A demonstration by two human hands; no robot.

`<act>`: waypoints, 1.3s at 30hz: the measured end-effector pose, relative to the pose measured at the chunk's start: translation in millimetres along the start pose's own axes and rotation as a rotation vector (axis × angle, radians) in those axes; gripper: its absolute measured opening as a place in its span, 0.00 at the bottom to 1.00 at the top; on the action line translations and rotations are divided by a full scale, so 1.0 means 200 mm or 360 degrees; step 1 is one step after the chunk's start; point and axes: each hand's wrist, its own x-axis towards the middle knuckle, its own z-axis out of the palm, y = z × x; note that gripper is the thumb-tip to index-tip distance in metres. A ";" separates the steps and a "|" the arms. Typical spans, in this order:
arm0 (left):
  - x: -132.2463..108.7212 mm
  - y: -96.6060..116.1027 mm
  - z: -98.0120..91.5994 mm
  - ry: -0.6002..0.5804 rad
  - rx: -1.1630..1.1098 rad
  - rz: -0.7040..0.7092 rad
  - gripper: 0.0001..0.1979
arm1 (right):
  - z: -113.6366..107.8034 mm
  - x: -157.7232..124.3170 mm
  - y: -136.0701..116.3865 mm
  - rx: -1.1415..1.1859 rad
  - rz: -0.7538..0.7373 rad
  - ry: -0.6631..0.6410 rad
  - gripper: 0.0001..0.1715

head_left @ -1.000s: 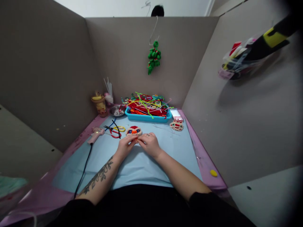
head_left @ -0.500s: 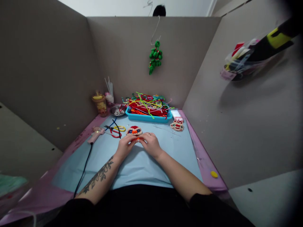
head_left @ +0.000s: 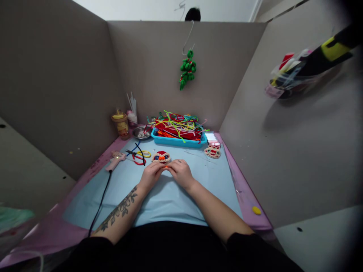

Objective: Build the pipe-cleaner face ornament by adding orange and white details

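Fingertips together above the blue mat, my left hand [head_left: 152,174] and my right hand [head_left: 181,173] pinch a small orange piece of pipe cleaner [head_left: 166,167] between them. Most of that piece is hidden by the fingers. Just beyond my knuckles lies a red, cream and blue pipe-cleaner face [head_left: 161,156] with an orange middle; its lower edge is partly covered by my hands. A similar red and cream face [head_left: 212,152] with green spots rests at the right rear of the mat.
A blue tray [head_left: 180,142] heaped with coloured pipe cleaners stands at the back. To the left are red-handled pliers [head_left: 138,161], yellow-handled scissors [head_left: 146,154], a pink glue gun [head_left: 115,160] with a cord, a metal bowl [head_left: 141,133] and a cup [head_left: 121,126]. Grey partitions surround the table.
Both hands keep their pinch in nearly the same place. Less of the orange piece shows between the fingertips now. The whole view has shifted slightly.
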 end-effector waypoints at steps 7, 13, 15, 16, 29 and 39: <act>0.00 -0.01 0.00 0.0043 -0.0032 -0.0046 0.05 | -0.02 0.01 -0.03 0.0046 0.0016 -0.0005 0.09; -0.01 -0.01 0.00 0.0038 -0.0094 -0.0077 0.07 | -0.03 0.01 -0.03 0.0020 0.0023 -0.0020 0.09; -0.01 -0.02 0.01 0.0018 -0.0108 -0.0056 0.08 | -0.03 0.01 -0.03 0.0003 0.0023 -0.0020 0.09; -0.01 -0.02 0.01 0.0008 -0.0109 -0.0041 0.09 | -0.03 0.01 -0.03 -0.0001 0.0020 -0.0022 0.09; -0.01 -0.01 -0.01 0.0178 0.0023 -0.0064 0.05 | -0.03 0.02 -0.04 0.0295 0.0139 0.0028 0.11; -0.02 0.00 0.00 0.0146 0.0084 -0.0009 0.06 | -0.02 0.04 -0.06 0.0814 0.0635 0.0108 0.07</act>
